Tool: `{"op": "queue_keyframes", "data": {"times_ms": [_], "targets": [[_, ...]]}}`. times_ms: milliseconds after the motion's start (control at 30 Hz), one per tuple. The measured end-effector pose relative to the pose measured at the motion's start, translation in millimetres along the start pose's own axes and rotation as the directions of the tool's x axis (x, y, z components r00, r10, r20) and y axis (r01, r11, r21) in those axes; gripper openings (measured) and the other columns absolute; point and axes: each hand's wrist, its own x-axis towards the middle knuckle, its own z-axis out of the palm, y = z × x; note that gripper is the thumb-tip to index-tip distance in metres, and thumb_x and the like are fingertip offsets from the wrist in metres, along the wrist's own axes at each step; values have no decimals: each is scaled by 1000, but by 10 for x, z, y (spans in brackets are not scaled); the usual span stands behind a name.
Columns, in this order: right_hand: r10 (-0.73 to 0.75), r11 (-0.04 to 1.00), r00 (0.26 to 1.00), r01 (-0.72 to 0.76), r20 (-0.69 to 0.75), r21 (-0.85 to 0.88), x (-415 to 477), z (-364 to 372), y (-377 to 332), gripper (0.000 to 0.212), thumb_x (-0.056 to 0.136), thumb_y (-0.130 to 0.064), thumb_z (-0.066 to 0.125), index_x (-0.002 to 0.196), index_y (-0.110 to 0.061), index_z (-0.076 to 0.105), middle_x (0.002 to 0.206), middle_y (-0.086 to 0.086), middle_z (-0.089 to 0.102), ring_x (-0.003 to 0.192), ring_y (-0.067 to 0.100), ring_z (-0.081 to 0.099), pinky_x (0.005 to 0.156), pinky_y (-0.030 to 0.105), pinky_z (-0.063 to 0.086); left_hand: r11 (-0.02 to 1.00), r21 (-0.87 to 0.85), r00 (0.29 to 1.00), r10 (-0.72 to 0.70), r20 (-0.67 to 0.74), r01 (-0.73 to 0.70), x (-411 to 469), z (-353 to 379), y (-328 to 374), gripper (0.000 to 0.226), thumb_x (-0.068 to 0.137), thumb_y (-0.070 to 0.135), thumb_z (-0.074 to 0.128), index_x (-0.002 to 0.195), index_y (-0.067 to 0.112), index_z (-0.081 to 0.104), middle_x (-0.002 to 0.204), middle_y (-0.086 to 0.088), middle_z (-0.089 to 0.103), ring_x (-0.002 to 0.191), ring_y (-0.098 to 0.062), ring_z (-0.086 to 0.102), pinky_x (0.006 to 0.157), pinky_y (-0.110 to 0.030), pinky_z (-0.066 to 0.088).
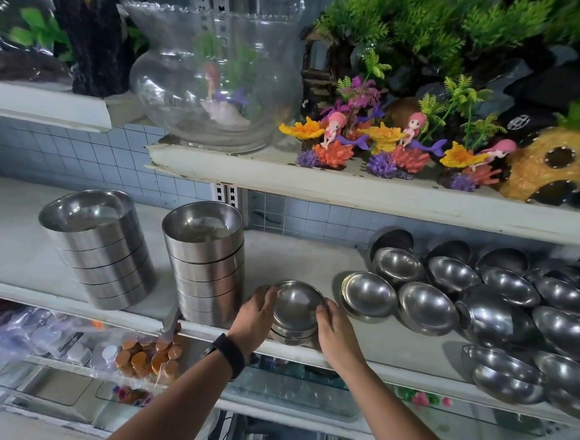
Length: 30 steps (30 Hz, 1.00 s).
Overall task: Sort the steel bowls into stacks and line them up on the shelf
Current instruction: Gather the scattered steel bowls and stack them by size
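The small bowl stack (296, 309) sits in a narrow slot: nearer tall stack (206, 265) just left, tilted loose bowls (426, 312) crowding the right. Bare shelf (296, 254) lies open behind it, and between that and the far tall stack (98, 247) (the upper shelf (352, 193) caps headroom).

We see smooth, mirror-bright steel on the stack of small bowls (296, 306) and the loose bowls (426, 312), with a duller, brushed sheen on the tall stack (97, 251) and the second tall stack (206, 269). Above, we find a clear, glossy glass fishbowl (212, 77) and matt, rough-moulded plastic corals (334, 150). The upper shelf (352, 193) shows us white paint, chipped at its edge, against glossy grey-blue tiles (80, 160).
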Motion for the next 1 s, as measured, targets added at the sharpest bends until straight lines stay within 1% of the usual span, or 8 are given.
{"op": "queue_keyframes", "data": {"times_ms": [133,200,267,433,600,700,867,1000], "targets": [[-44,999,998,44,-41,-9,-49,-91,-140,27,107,-33,40,117,-19,61,106,-2,60,98,14,58,82,25,41,998,37,998,49,-44,-47,9,-27,67,44,104,50,33,116,16,58,112,-10,67,100,-28,63,81,-29,43],[-65,997,996,62,-54,-44,-71,-150,-214,30,108,-33,40,124,-18,60,104,-6,55,96,9,53,81,20,38,991,97,991,98,-90,-89,8,-22,121,54,100,58,32,126,17,57,121,-9,65,114,-27,60,95,-35,46],[-123,987,988,112,-96,-115,-69,-227,-259,29,107,-34,42,125,-19,60,108,-9,56,100,9,55,85,21,40,978,163,984,147,-103,-129,10,1,216,52,104,48,39,140,14,50,138,-10,55,130,-26,50,111,-34,37],[-294,903,939,211,-178,-375,76,-664,-316,24,102,-34,48,102,-18,65,95,-7,66,83,9,62,75,30,53,865,401,927,365,-85,-304,64,73,580,51,98,46,32,129,15,59,128,-6,63,117,-25,56,100,-38,46],[-294,728,950,149,-109,-669,177,-1355,-266,34,103,-42,40,92,-18,61,83,-2,66,69,16,62,55,31,50,771,526,925,367,96,-359,234,223,935,50,94,49,24,108,19,62,108,-1,66,96,-20,58,88,-40,50],[-285,661,949,94,-133,-745,134,-1727,-182,34,103,-42,41,89,-17,59,83,-5,60,72,16,60,58,31,47,730,563,918,362,162,-387,346,421,1098,39,101,41,33,113,18,63,111,-2,66,100,-22,58,93,-39,47],[-246,599,947,-19,-206,-801,25,-2184,59,37,102,-46,40,95,-18,62,85,0,65,71,19,58,57,29,38,665,604,897,365,251,-440,407,780,1278,48,101,48,28,118,18,61,116,-2,65,105,-21,59,97,-40,47],[-223,596,945,-62,-240,-800,-91,-2491,281,39,100,-48,38,93,-18,63,89,1,68,80,21,64,62,31,49,625,643,897,324,301,-442,414,1050,1376,57,96,51,21,121,17,59,121,-3,63,110,-22,58,98,-40,47]]}}
